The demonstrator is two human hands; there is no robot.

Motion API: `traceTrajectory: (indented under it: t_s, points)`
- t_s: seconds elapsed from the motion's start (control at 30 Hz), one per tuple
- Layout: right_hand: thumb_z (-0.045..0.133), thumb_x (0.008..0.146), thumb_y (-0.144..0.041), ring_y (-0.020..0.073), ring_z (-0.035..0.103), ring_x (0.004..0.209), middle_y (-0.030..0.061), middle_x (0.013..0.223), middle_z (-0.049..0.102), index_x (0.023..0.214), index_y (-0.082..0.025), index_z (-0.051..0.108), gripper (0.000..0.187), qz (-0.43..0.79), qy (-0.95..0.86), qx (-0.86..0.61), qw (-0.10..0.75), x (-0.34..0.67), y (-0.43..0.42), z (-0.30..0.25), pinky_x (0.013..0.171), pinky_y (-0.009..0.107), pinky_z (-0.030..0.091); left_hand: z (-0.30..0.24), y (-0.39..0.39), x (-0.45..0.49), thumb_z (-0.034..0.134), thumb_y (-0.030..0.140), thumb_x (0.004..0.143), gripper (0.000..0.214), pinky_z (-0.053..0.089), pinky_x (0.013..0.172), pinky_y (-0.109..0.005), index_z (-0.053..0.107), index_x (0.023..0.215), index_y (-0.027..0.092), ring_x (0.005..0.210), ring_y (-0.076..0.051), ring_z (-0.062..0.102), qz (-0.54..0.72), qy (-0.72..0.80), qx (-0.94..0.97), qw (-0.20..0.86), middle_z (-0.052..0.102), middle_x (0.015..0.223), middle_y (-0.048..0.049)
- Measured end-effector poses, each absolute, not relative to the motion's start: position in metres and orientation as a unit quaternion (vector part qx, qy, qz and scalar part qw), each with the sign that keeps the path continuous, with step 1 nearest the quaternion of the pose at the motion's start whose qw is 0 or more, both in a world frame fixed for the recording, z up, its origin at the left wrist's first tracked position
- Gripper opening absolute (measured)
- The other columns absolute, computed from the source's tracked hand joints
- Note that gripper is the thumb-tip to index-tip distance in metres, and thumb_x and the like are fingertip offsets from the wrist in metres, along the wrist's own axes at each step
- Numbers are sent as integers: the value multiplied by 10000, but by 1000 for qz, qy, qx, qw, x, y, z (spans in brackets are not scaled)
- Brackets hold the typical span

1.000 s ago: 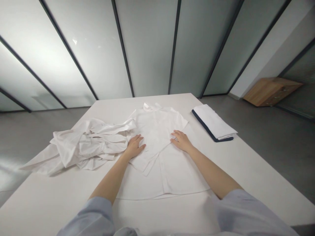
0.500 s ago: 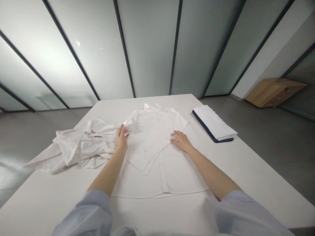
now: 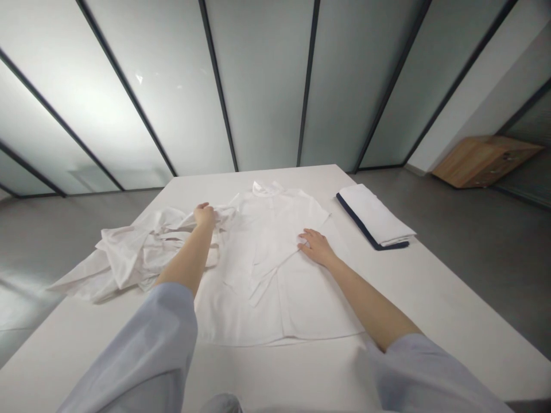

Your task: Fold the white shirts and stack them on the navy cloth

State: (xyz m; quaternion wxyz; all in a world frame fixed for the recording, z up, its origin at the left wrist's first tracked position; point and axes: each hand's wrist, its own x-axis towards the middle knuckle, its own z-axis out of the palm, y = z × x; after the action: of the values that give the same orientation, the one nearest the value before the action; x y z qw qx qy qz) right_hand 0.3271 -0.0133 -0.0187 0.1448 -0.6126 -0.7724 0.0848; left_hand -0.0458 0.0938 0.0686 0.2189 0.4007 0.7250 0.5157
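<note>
Centrally, a white collared shirt (image 3: 269,229) lies spread on the tabletop (image 3: 434,321), long axis running from near edge to far edge: collar (image 3: 266,188) towards the far edge, hem parallel to the near one. Right hand (image 3: 317,246) is the nearer to the shirt's body, resting on its right half below the sleeve, palm down, fingers loosely spread, nothing gripped. Left hand (image 3: 204,214) sits farther up, towards the far edge, just outside the shirt's left shoulder; fingers curled, cannot tell whether cloth is pinched in them. Crumpled white cloth (image 3: 129,258) lies under and left of that hand, reaching the tabletop's left edge; its boundary with the shirt is unclear. Beyond the right hand, near the right edge: folded white cloth (image 3: 374,213) on folded navy cloth (image 3: 359,225).
</note>
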Motion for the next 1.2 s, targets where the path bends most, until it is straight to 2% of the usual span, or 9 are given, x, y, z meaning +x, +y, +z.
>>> traceTrajectory:
  t_s: [0.13, 0.23, 0.33, 0.6, 0.73, 0.8, 0.9, 1.03, 1.2]
  points:
    - [514, 895, -368, 268, 390, 1338, 104, 1433, 471, 1252, -224, 594, 394, 87, -773, -611, 144, 328, -13, -21, 1078, 444, 312, 92, 75, -3, 472, 164, 711, 369, 380, 1023, -484, 649, 1035, 180, 1133, -289, 525, 414, 635, 652, 4, 611, 1004, -109]
    - [513, 889, -356, 271, 391, 1338, 106, 1426, 480, 1236, -220, 606, 383, 89, -774, -607, 156, 330, -12, -23, 1078, 447, 316, 79, 39, 44, 545, 197, 677, 318, 215, 1142, -519, 685, 960, 227, 1256, -305, 434, 161, 438, 884, 15, 630, 1058, -89]
    - [510, 872, -319, 264, 468, 1274, 114, 1362, 541, 1174, -197, 641, 351, 106, -771, -597, 196, 332, -10, -22, 1047, 404, 361, 48, 7, 73, 551, 208, 689, 347, 223, 1152, -468, 671, 1013, 244, 1268, -269, 431, 46, 322, 945, 36, 614, 1161, -79]
    - [438, 776, -240, 259, 595, 957, 112, 1016, 669, 1069, -170, 610, 348, 164, -648, -637, 383, 340, -5, -24, 873, 387, 468, 23, 8, 39, 524, 174, 734, 634, 265, 1124, -475, 440, 1362, 208, 1374, -294, 311, 163, 531, 830, -58, 416, 1452, -110]
    - [400, 768, -219, 295, 527, 1069, 147, 1142, 592, 1209, -156, 516, 460, 80, -568, -664, 480, 351, -6, -22, 925, 452, 425, 27, 26, 11, 561, 208, 734, 710, 301, 1089, -496, 356, 1414, 193, 1397, -343, 271, 155, 661, 731, -69, 343, 1501, -157]
    - [425, 756, -201, 323, 438, 1217, 175, 1301, 502, 1311, -146, 449, 558, 17, -573, -670, 471, 356, -6, -17, 1017, 498, 338, 28, 34, -1, 542, 212, 752, 667, 371, 1026, -490, 369, 1396, 190, 1330, -347, 379, 130, 698, 702, -49, 433, 1432, -181]
    - [510, 722, -199, 343, 336, 1331, 157, 1423, 435, 1348, -170, 462, 629, 3, -662, -666, 343, 361, -3, -10, 1080, 525, 254, 26, 46, -16, 501, 219, 791, 506, 448, 926, -444, 474, 1296, 205, 1173, -318, 533, 92, 715, 693, -4, 596, 1232, -165]
    - [570, 704, -203, 316, 486, 1231, 87, 1273, 618, 1108, -232, 675, 419, 76, -759, -628, 154, 366, 6, 2, 1046, 454, 340, 25, 61, -28, 505, 215, 810, 371, 457, 910, -368, 577, 1174, 218, 1115, -267, 583, 127, 709, 692, 42, 645, 1165, -126]
    - [466, 828, -303, 259, 653, 941, 78, 953, 740, 911, -171, 726, 304, 267, -673, -624, 292, 371, 14, 32, 825, 336, 494, 33, 81, -42, 447, 216, 859, 294, 463, 864, -332, 640, 1081, 195, 1059, -259, 623, 207, 744, 628, 92, 689, 1095, -122]
